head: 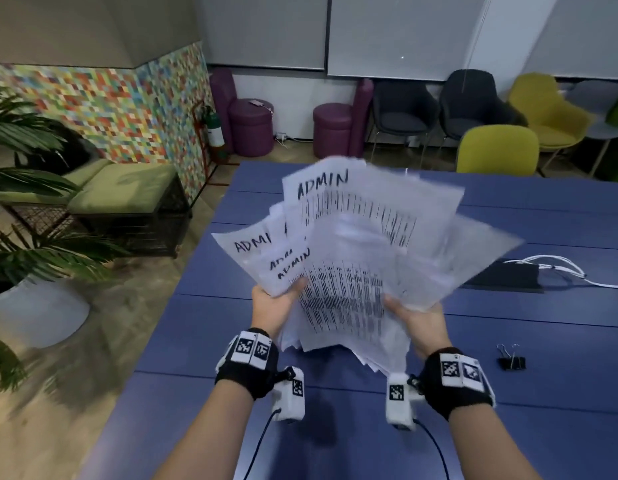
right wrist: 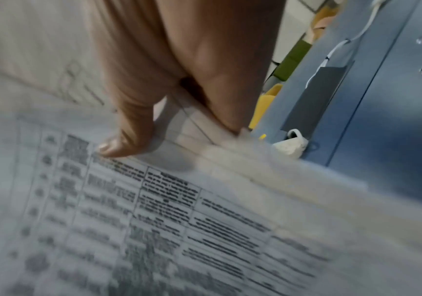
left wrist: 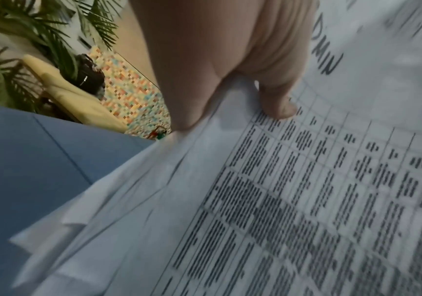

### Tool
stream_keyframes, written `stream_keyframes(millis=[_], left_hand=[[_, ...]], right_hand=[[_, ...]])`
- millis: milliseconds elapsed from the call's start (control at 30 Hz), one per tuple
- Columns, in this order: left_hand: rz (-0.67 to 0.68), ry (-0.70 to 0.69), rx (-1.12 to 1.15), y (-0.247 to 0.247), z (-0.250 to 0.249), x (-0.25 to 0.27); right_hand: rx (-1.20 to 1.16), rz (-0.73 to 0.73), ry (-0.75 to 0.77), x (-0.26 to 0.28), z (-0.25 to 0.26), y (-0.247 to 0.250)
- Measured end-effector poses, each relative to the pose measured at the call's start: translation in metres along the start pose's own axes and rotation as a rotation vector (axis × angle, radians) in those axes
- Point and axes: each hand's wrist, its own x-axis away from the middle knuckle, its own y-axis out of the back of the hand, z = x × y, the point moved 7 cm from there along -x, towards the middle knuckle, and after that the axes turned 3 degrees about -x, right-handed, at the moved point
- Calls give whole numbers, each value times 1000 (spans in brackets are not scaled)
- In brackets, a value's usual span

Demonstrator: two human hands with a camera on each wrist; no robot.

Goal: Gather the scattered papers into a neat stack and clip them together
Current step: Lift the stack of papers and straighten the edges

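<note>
A fanned, untidy bundle of white papers [head: 349, 258], printed with tables and hand-lettered "ADMIN", is held up above the blue table [head: 203, 341]. My left hand [head: 276, 303] grips the bundle's left side, thumb on top of the printed sheet [left wrist: 306, 200]. On the right side my right hand [head: 415, 320] grips it too, thumb pressed on the sheets [right wrist: 179, 220]. The fingers of both hands are hidden under the paper. A black binder clip [head: 512, 361] lies on the table to the right of my right wrist.
A dark flat cover [head: 508, 277] with white cables [head: 557, 268] lies on the table at the right. Yellow and dark chairs [head: 498, 150] stand beyond the far edge. A potted palm [head: 27, 244] and a green bench [head: 124, 192] stand left of the table.
</note>
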Motion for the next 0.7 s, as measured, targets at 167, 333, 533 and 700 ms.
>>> stream_keyframes(millis=[167, 333, 533, 700], left_hand=[[100, -39, 16, 16, -22, 1], [206, -7, -17, 5, -12, 2], [113, -36, -185, 12, 4, -4], [3, -99, -121, 23, -30, -2]], right_hand=[[76, 138, -29, -3, 5, 19], [62, 148, -169, 8, -41, 22], [130, 84, -45, 3, -34, 8], [67, 120, 13, -3, 10, 1]])
